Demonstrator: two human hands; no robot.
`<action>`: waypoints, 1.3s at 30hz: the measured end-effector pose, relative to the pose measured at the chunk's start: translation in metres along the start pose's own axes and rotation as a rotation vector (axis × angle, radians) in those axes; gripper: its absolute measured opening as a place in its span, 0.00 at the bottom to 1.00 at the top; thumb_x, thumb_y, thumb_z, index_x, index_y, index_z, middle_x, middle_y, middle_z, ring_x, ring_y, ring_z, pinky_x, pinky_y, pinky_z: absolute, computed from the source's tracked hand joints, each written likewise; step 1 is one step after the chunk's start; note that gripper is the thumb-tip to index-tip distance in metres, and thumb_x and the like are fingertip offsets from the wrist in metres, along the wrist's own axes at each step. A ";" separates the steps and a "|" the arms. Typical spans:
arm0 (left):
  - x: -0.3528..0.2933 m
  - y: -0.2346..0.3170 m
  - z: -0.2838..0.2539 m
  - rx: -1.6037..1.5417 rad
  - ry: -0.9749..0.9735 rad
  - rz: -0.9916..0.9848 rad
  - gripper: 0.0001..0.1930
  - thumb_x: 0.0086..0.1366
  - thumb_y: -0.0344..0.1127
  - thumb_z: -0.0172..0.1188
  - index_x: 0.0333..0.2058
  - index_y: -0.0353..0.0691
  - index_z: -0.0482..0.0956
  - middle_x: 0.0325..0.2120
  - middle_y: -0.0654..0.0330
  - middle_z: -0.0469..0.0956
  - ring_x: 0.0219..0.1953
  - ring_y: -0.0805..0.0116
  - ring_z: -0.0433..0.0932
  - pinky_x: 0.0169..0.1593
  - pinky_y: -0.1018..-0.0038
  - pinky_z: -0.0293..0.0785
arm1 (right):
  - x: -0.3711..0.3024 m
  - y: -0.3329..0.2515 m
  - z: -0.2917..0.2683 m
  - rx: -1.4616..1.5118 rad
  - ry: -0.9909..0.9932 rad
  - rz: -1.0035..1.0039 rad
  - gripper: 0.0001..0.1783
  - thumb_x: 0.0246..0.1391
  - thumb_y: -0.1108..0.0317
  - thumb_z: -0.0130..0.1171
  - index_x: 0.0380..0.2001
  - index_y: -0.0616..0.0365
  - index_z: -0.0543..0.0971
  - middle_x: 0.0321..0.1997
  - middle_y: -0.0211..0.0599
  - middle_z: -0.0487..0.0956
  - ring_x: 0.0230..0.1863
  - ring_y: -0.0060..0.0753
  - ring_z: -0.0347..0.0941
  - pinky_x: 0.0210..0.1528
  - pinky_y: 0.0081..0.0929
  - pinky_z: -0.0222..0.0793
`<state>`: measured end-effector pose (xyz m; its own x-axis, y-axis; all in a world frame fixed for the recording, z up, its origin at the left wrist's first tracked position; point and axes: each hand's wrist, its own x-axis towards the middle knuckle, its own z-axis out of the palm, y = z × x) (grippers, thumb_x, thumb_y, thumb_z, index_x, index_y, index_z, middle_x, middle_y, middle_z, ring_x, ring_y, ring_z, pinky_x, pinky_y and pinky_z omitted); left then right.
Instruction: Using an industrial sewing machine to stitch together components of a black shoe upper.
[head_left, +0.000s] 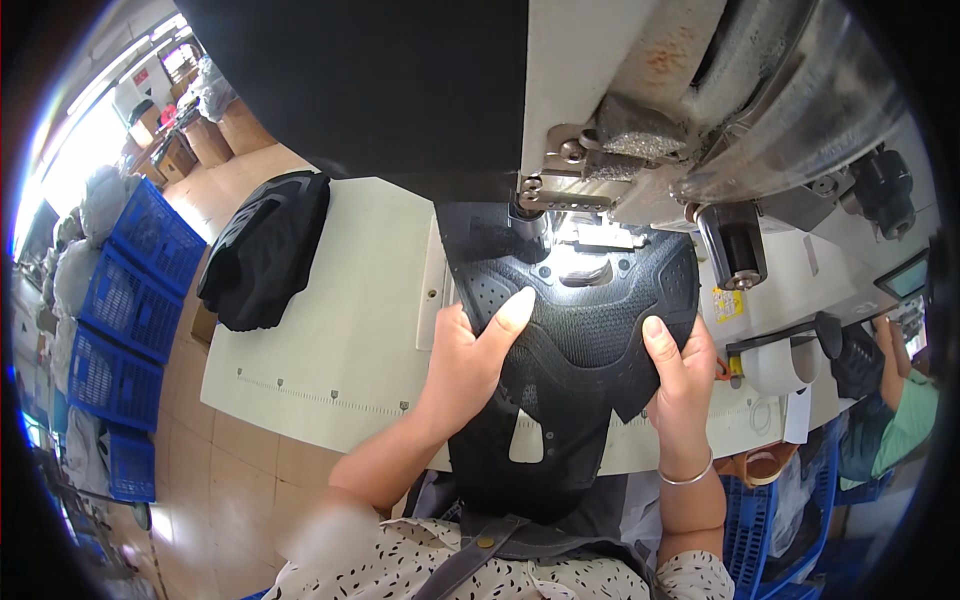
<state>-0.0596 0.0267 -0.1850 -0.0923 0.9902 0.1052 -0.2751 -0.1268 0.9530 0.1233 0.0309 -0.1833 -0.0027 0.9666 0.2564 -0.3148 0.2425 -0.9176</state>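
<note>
A black textured shoe upper (590,340) lies under the sewing machine (610,60), its far part below the lit presser foot (590,268). My left hand (465,365) grips its left side, thumb pressed on top and the other fingers mostly hidden. On the right edge my right hand (685,375) pinches the piece, thumb above and fingers wrapped round the side. The near part of the upper, with a cut-out, hangs past the table's front edge toward my lap. The needle point cannot be made out in the glare.
A stack of black uppers (265,255) sits at the left of the pale table (350,300). Blue crates (120,340) line the floor at far left. To the right are a white roll (785,367), another blue crate (750,520) and a co-worker in a green top (908,420).
</note>
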 end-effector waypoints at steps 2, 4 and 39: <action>0.004 0.002 0.000 -0.056 0.039 -0.020 0.15 0.62 0.34 0.53 0.16 0.39 0.68 0.14 0.77 0.62 0.18 0.88 0.55 0.19 0.83 0.50 | 0.004 0.002 -0.001 -0.004 -0.015 0.002 0.13 0.54 0.71 0.51 0.42 0.66 0.70 0.39 0.36 0.75 0.38 0.21 0.70 0.43 0.20 0.67; 0.007 0.003 -0.002 0.000 -0.008 0.011 0.14 0.62 0.33 0.53 0.17 0.38 0.69 0.14 0.76 0.63 0.18 0.88 0.56 0.20 0.84 0.51 | 0.007 0.004 -0.003 -0.011 -0.028 0.004 0.15 0.54 0.71 0.51 0.44 0.66 0.70 0.41 0.39 0.75 0.40 0.25 0.72 0.45 0.22 0.68; 0.033 0.010 -0.011 0.010 -0.077 -0.002 0.10 0.62 0.36 0.52 0.34 0.35 0.76 0.22 0.73 0.71 0.25 0.87 0.65 0.29 0.85 0.62 | 0.014 0.015 0.000 0.120 -0.056 0.031 0.10 0.53 0.73 0.53 0.39 0.65 0.71 0.37 0.36 0.76 0.36 0.21 0.71 0.43 0.21 0.68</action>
<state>-0.0760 0.0580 -0.1756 -0.0178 0.9921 0.1239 -0.2660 -0.1242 0.9559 0.1187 0.0483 -0.1932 -0.0666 0.9665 0.2479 -0.4253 0.1973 -0.8833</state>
